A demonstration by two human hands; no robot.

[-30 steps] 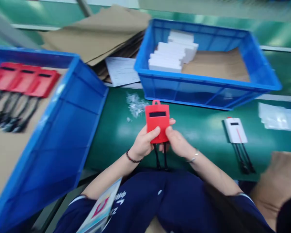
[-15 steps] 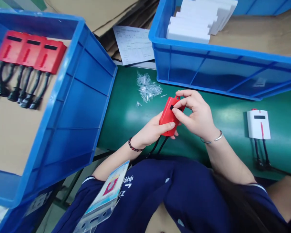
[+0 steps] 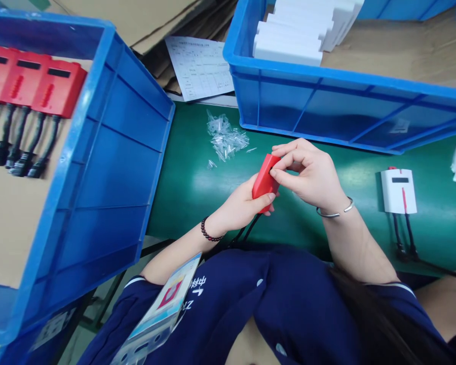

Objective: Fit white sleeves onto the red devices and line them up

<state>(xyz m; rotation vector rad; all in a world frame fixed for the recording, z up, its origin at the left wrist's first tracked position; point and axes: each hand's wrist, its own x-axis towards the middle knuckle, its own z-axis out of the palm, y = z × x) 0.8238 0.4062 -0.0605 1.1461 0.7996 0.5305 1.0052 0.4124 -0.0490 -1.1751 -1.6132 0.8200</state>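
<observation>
My left hand (image 3: 247, 200) is closed around a red plastic box-shaped device (image 3: 264, 185), its thumb lying across the lower front. Two black cables (image 3: 251, 228) hang from the device's lower end. The device is turned partly on edge, so most of its front is hidden. My right hand (image 3: 307, 172) is bent over the upper right part of the device. Thumb and fingertips pinch together at the dark window area there; anything small between them is hidden.
Clear plastic pieces (image 3: 226, 137) lie in a loose pile behind my hands. On the left, a blue crate (image 3: 117, 152) holds red devices (image 3: 55, 86) with cables. Another blue crate (image 3: 327, 106) contains white casings (image 3: 292, 35). A white device (image 3: 399, 190) lies at right; a printed sheet (image 3: 201, 68) lies behind.
The red device has turned more onto its edge, so its dark window is now mostly out of sight. My right fingertips stay at its upper part. The whole view has shifted slightly.
</observation>
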